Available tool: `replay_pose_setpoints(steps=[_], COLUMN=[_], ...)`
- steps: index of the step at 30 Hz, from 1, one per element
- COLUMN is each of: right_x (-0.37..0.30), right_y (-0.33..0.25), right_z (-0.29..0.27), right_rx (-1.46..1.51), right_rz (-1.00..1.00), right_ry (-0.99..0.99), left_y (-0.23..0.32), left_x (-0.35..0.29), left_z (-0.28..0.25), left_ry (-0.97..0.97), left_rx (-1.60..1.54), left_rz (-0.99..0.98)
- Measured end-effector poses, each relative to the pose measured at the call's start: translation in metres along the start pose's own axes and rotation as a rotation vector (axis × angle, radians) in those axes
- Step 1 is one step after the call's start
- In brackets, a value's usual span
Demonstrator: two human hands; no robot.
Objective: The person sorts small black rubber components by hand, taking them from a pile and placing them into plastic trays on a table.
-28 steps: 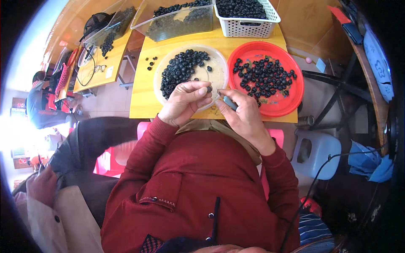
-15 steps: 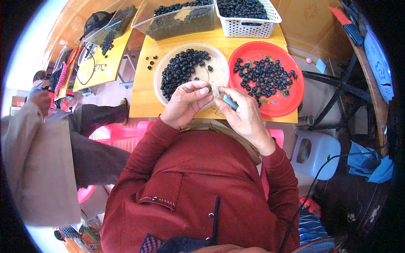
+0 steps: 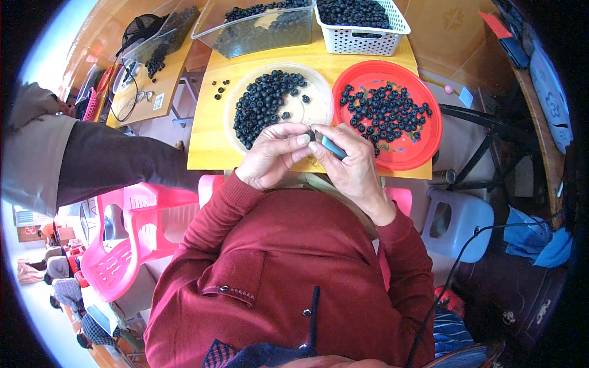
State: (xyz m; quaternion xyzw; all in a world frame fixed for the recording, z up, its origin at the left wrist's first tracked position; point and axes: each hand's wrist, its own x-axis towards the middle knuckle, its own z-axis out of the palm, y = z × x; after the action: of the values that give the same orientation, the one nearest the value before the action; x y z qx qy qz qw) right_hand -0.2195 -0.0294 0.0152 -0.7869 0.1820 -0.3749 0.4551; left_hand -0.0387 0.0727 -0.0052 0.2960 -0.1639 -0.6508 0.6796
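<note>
My left hand [image 3: 273, 156] is closed in a pinch round one small dark round bead [image 3: 310, 134], held over the near edge of a white round plate [image 3: 319, 83]. Closed on a slim tool with a blue-green handle [image 3: 333, 147], my right hand [image 3: 356, 172] brings the tool's tip against the bead; the tip is too small to make out. Many black beads [image 3: 261, 104] fill the left part of the white plate. To its right, a red round plate [image 3: 432, 138] carries more black beads [image 3: 386, 107], spread out over a patterned bottom.
Behind the plates stand a clear plastic bin [image 3: 257, 40] and a white perforated basket [image 3: 359, 43], both with black beads. Several loose beads [image 3: 219, 90] lie on the yellow table [image 3: 205, 135]. A pink chair [image 3: 116, 264] and a person's leg [image 3: 123, 156] are at left, a blue-grey stool [image 3: 460, 227] at right.
The bead and the tool tip have come together, with my hands slightly closer. The person at left has moved further left, uncovering the pink chair.
</note>
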Motion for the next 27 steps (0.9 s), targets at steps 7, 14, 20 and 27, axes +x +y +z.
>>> replay_pose_setpoints(steps=[7, 14, 20, 27], right_x=[0.001, 0.000, 0.000, -0.001], right_y=[0.000, 0.003, -0.007, -0.002], right_z=[0.002, 0.002, -0.003, -0.002], right_rx=[0.010, -0.043, -0.142, -0.125], right_rz=[-0.075, -0.106, -0.103, -0.100], right_ry=[0.049, 0.056, -0.050, -0.057], left_y=[0.002, 0.001, 0.002, 0.002], left_x=[-0.005, -0.003, -0.001, -0.003], left_z=[0.004, 0.008, 0.009, 0.012], left_ry=[-0.020, -0.073, -0.028, -0.037], left_rx=[0.012, -0.030, -0.051, -0.048], left_rz=[-0.036, -0.028, 0.002, -0.012])
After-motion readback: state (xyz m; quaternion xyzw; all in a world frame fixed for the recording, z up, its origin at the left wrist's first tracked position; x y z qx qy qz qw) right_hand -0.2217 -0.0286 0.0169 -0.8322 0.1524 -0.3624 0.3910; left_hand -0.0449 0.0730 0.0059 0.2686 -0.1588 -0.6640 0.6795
